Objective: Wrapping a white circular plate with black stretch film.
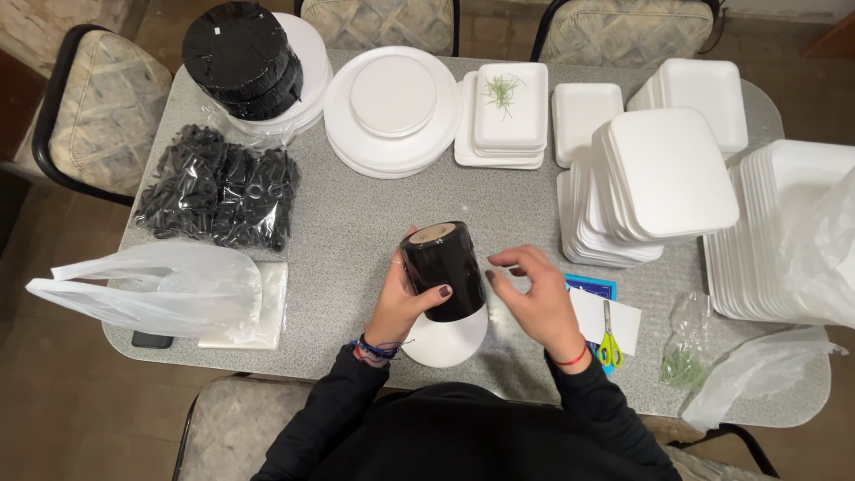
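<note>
head view. the left hand (398,298) is wrapped around a black roll of film (443,269), fingers clamped on its side wall, thumb across the front. the roll stands tilted at table centre, its pale cardboard core end facing twelve o'clock, its lower end over a small round white foam plate (443,343) at the near edge. the right hand (534,294) sits just beside the roll at three o'clock, fingers loosely curled and slightly apart, gripping nothing that can be made out.

handling judgement: the roll looks dense and stiff, its glossy skin likely slippery; best held around the barrel or by the core ends. the foam plate looks light and easily dented.

packages: a clear bag of black plastic pieces (218,189) at ten o'clock; a wrapped stack of black discs (240,58) at eleven; white foam plates (392,111) at twelve; stacked white foam trays (659,183) from one to three o'clock; a blue card and white paper with yellow-handled scissors (609,343) at four; a small clear bag of green sprigs (684,361) beyond; a thin plastic bag (151,285) at nine.
</note>
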